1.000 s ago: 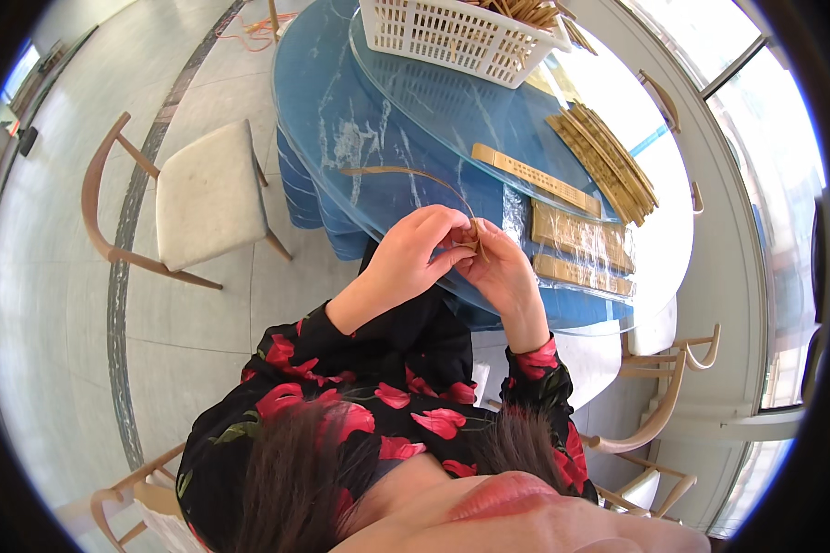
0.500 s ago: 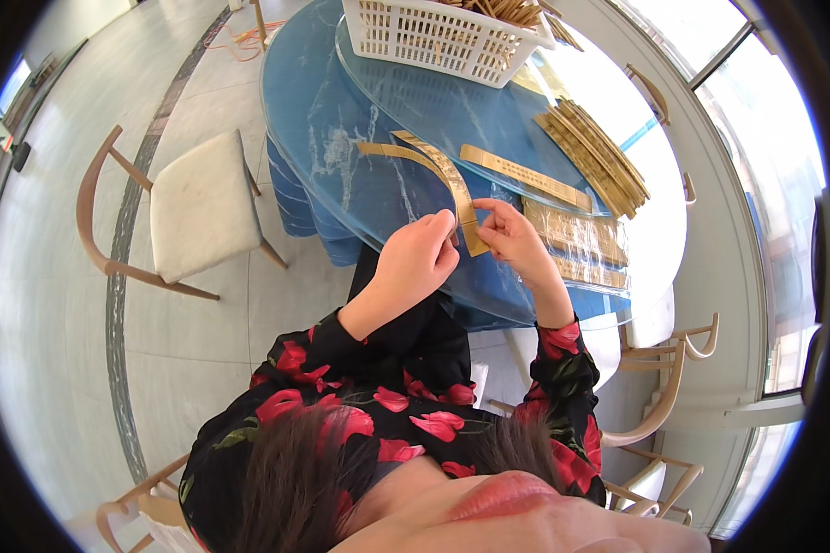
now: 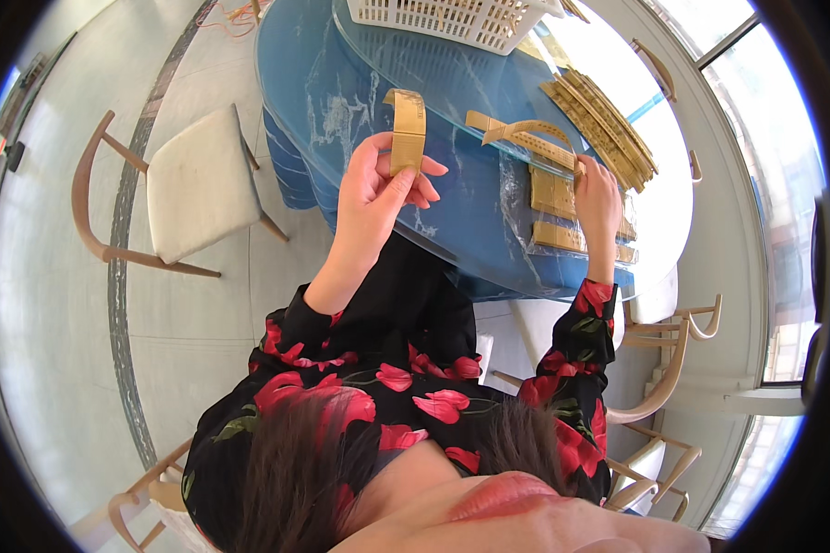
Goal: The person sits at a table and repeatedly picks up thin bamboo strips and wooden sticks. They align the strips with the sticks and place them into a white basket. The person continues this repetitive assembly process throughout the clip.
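My left hand (image 3: 371, 194) is raised over the near side of the table, its thumb and fingers closed on the lower end of a gold-brown paper strip (image 3: 409, 129). The strip stands up and curls over at its top. Farther right, my right hand (image 3: 599, 198) pinches the end of another gold-brown paper strip (image 3: 539, 131), which arches up off the table. A similar flat strip (image 3: 485, 124) lies partly beneath it. Clear-wrapped packs of the same strips (image 3: 553, 195) lie just left of my right hand.
A stack of gold-brown strips (image 3: 604, 129) lies beyond my right hand on the blue glass-topped table (image 3: 314, 92). A white slotted basket (image 3: 447, 23) stands at the far edge of view. A wooden chair with a pale seat (image 3: 203, 184) is at the left.
My hands have moved apart. The left went up and left with a strip; the right moved right and took hold of a strip that lay flat on the table.
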Demonstrator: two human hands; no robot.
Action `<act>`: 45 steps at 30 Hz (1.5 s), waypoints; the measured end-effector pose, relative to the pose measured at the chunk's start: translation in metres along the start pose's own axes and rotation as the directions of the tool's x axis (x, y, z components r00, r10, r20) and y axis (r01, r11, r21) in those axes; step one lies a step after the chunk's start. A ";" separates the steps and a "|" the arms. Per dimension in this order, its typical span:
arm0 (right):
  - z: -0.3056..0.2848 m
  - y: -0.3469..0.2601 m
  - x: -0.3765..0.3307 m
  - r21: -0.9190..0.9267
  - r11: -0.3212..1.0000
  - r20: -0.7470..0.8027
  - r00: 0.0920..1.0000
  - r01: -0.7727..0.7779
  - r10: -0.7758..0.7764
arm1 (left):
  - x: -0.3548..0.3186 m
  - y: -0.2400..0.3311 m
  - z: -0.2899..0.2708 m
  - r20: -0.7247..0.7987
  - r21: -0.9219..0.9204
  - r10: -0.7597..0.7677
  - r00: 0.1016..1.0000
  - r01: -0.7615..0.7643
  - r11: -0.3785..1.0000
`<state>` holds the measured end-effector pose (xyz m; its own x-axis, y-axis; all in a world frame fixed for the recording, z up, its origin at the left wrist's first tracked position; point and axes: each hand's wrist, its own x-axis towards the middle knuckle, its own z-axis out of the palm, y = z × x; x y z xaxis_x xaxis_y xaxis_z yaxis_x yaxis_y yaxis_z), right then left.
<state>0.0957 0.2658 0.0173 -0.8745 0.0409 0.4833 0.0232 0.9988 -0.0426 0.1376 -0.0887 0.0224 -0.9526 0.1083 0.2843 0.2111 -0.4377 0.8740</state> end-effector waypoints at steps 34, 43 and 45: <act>0.050 -0.232 0.299 0.205 0.725 -0.618 0.661 0.658 -0.426 | 0.014 -0.062 -0.017 -0.134 0.456 0.213 0.968 -0.131 0.880; -0.006 -0.296 0.302 0.638 0.415 -0.662 0.738 0.648 -0.134 | 0.010 -0.055 -0.026 -0.086 0.475 0.141 0.986 -0.084 0.876; -0.014 -0.307 0.305 0.690 0.301 -0.661 0.742 0.659 -0.110 | 0.009 -0.055 -0.026 -0.082 0.465 0.145 0.986 -0.091 0.880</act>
<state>-0.1714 -0.0280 0.1901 -0.3316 -0.0623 0.9414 -0.9031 0.3096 -0.2977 0.1122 -0.0869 -0.0334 -0.9266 -0.0301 0.3749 0.3745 0.0202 0.9270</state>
